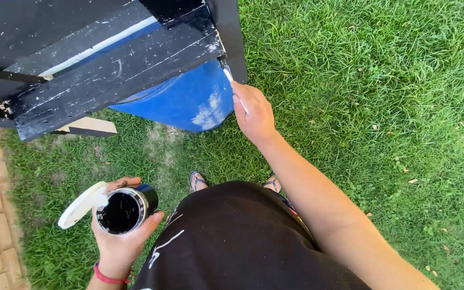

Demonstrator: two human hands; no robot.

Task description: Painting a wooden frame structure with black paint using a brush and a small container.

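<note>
The right hand (254, 113) pinches a thin paintbrush (231, 80), its bristle tip pressed to the corner where a black-painted plank (119, 70) meets a black upright (232, 37), at about twelve o'clock from the hand. The left hand (122, 236) wraps closed around an open can of black paint (127, 209), held tilted, with a cream lid (81, 205) pinched against the can's rim at nine o'clock. A blue barrel (189, 102) sits under the plank, at six o'clock from the brush tip. The risks, as I judge them: the tilted can may slop paint onto the grass (377, 107) or the black shirt (237, 236); an overloaded brush may drip onto the barrel; the loosely pinched lid may slide off.
</note>
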